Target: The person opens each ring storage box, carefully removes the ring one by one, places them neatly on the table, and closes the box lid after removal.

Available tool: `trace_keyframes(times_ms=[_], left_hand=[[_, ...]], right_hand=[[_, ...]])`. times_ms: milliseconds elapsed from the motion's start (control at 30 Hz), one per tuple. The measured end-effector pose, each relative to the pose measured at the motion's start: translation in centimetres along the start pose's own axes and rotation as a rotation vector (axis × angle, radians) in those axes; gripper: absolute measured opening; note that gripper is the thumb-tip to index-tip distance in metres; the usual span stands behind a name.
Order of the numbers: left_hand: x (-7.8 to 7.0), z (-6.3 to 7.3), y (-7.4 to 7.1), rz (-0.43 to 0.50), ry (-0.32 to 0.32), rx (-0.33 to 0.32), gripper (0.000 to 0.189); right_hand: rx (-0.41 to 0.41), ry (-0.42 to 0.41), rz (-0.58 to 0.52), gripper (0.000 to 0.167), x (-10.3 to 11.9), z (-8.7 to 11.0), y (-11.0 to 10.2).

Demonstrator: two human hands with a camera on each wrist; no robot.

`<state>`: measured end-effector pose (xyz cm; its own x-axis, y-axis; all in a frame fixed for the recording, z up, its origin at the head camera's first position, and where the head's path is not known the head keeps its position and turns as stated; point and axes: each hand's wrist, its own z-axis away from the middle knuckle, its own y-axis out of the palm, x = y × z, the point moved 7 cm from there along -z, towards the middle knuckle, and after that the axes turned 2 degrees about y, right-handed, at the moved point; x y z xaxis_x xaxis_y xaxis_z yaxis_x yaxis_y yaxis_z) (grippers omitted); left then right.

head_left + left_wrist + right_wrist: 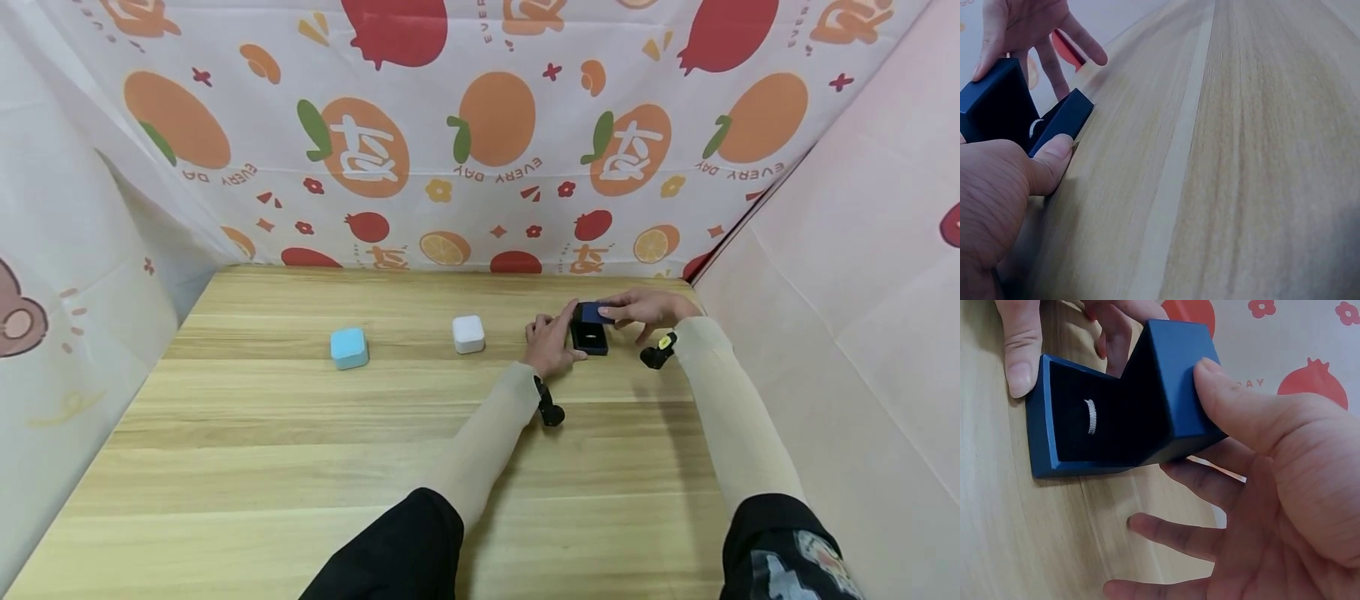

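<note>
A dark blue ring box (590, 340) stands on the wooden table with its hinged lid (1185, 381) raised. Inside, a silver-coloured ring (1091, 417) is set upright in black lining. My left hand (550, 344) holds the base from the left, its thumb (1057, 150) against the front side; its other fingers are partly hidden behind the box. With thumb and index finger, my right hand (647, 308) pinches the lid, while its remaining fingers (1172, 534) spread out loosely below.
To the left of the hands stand a white rounded block (468, 334) and, farther left, a light blue one (349, 348). A fruit-patterned curtain (480, 208) hangs along the table's back edge, and a pale sheet (840, 292) borders the right side.
</note>
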<state>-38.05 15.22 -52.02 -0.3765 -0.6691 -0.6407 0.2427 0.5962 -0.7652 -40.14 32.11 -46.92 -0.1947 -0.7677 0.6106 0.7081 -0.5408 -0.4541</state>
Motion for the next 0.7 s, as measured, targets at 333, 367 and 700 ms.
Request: trace_keyframes(times_ms=[333,367,700], left_hand=[[0.11,0.16,0.03,0.002,-0.011,-0.005,0.101],[0.16,0.14,0.09,0.002,-0.014,-0.004,0.102],[0.26,0.06,0.22,0.03,-0.014,-0.012,0.102]], right_hand=[[-0.024,-0.019,0.04,0.08,0.03,-0.21,0.27],[-0.029,-0.021,0.041,0.08,0.06,-0.22,0.3],[-0.1,-0.081,0.012,0.081,0.38,0.1,-0.18]])
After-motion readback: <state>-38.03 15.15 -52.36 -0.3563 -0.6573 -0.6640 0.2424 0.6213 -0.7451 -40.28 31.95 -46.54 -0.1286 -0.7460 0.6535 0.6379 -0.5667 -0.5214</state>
